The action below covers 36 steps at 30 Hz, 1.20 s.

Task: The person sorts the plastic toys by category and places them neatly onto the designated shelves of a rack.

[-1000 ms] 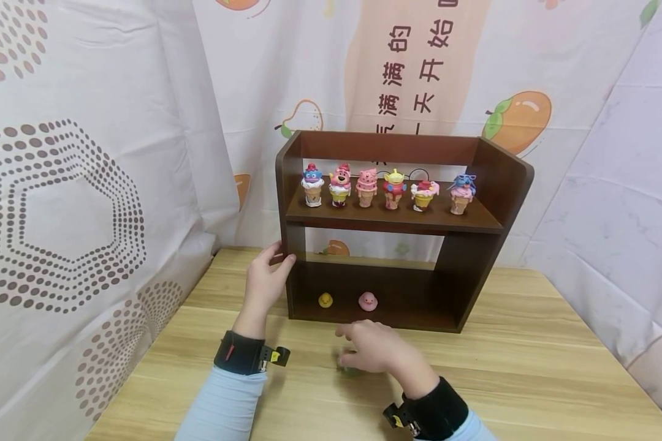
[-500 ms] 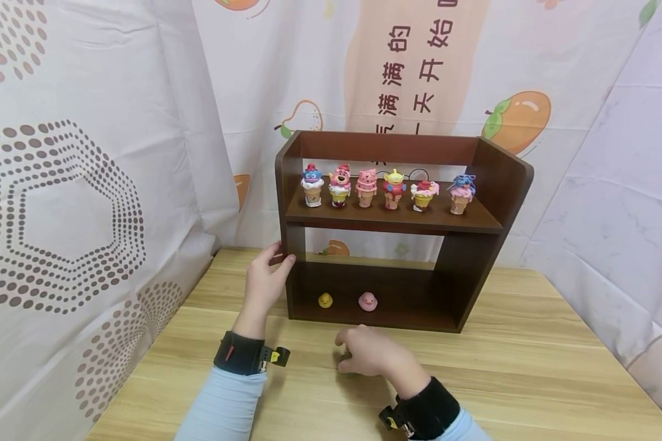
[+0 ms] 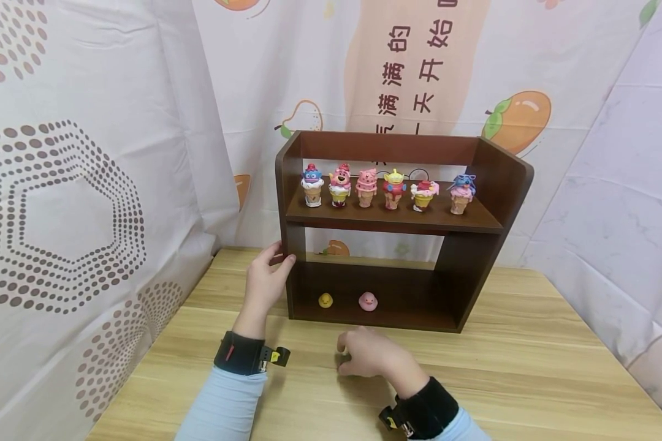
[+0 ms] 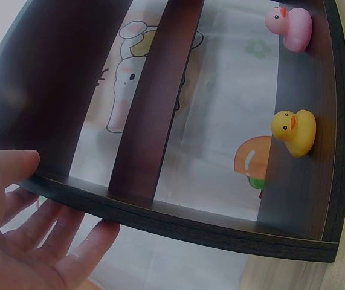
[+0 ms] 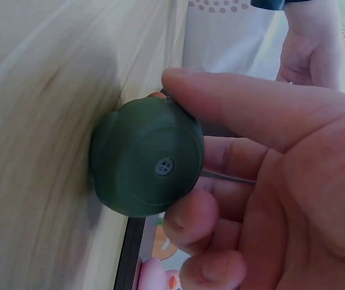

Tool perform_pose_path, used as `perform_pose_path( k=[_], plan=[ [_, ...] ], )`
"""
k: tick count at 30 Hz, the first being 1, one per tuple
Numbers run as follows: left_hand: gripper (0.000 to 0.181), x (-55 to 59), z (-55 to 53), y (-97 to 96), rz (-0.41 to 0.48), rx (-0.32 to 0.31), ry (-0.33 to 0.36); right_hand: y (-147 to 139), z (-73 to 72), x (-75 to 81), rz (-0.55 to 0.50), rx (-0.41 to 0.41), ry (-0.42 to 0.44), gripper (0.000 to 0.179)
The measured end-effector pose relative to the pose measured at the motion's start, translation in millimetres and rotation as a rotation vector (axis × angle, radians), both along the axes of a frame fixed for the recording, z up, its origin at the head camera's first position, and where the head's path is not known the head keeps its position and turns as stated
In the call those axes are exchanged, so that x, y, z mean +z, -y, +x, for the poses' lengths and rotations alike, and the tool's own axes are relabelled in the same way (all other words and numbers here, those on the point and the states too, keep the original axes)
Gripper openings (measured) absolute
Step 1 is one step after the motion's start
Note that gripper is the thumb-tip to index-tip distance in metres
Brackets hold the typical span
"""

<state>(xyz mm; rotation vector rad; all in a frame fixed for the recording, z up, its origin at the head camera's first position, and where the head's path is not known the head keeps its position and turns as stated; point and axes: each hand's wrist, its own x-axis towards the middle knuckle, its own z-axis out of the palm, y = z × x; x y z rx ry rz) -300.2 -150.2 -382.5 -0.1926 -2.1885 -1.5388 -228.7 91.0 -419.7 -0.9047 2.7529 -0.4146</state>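
My left hand (image 3: 265, 278) grips the left side panel of a dark brown wooden shelf (image 3: 394, 225), thumb inside and fingers outside in the left wrist view. Low over the table in front of the shelf, my right hand (image 3: 371, 352) holds a dark green rubber duck (image 5: 148, 157) between thumb and fingers. Its round underside with a small plug faces the right wrist camera, and a bit of orange shows at its top. From the head view the hand hides it. A yellow rubber duck (image 3: 325, 300) and a larger pink rubber duck (image 3: 368, 301) sit on the bottom board.
Along the upper board stand several ice-cream-cone figurines (image 3: 366, 188), with a wider gap before the blue-headed one (image 3: 461, 193) at the right. The shelf rests on a wood-grain table (image 3: 529, 367). Printed curtains (image 3: 243, 73) hang behind and at the sides.
My right hand has shifted slightly toward the table's front, and the green patch seen under it a second ago is now hidden in the head view. The left hand and shelf keep their place.
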Motion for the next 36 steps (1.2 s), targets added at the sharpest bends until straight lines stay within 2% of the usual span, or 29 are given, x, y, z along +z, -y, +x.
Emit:
perform_pose_path(
  k=[10,20,28,36],
  plan=[
    [0.044,-0.3,0.0,0.2,-0.005,-0.002,-0.009,1.7,3.5,1.1,0.028,0.004,-0.03,0.02],
    [0.043,1.4,1.9,-0.4,0.0,-0.002,-0.001,0.8,-0.3,-4.1,0.047,0.006,-0.036,0.018],
    [0.044,-1.9,-0.6,0.7,-0.006,0.002,-0.018,-5.8,-2.9,-0.7,-0.018,0.032,-0.045,0.021],
    [0.043,-2.3,0.1,0.7,0.001,0.002,-0.012,-17.3,-6.4,11.2,-0.12,-0.007,-0.094,0.014]
  ],
)
